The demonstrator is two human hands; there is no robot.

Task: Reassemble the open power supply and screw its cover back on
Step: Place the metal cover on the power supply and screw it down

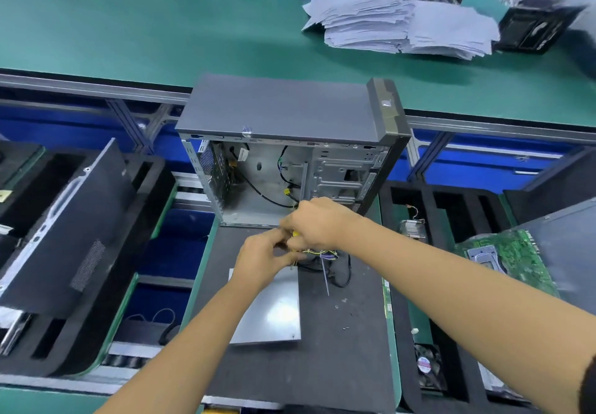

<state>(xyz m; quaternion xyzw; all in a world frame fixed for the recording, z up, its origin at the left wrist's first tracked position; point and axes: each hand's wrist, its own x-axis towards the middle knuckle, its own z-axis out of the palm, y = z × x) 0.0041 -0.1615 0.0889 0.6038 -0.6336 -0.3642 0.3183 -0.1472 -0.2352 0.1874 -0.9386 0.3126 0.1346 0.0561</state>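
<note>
Item: power supply (277, 310), grey metal box lying on the dark mat (351, 342) at the near middle of the bench, just in front of an open computer case (283, 155) that stands on its side with its interior facing the person. The supply's flat metal panel faces up; its wire bundle (319, 254), yellow, purple and black leads, emerges at the far end.

Left hand (261, 260): rests over the far corner of the supply, fingers curled at the wire bundle; it appears to pinch or steady the leads, though the exact hold is hidden by blur.

Right hand (317, 220): closed around something small with a yellow part, directly above the wires. Whether this is a tool handle or a connector cannot be told.

Loose items: a few small pale specks, likely screws (343, 300), lie on the mat to the right of the supply, apart from it.

Progress, as judged: early to middle. The hands are occupied with the wiring rather than the fastening; the screws lie undriven on the mat. Whether the cover is already seated cannot be told. Tidying the leads and driving the screws appear to remain.
</note>
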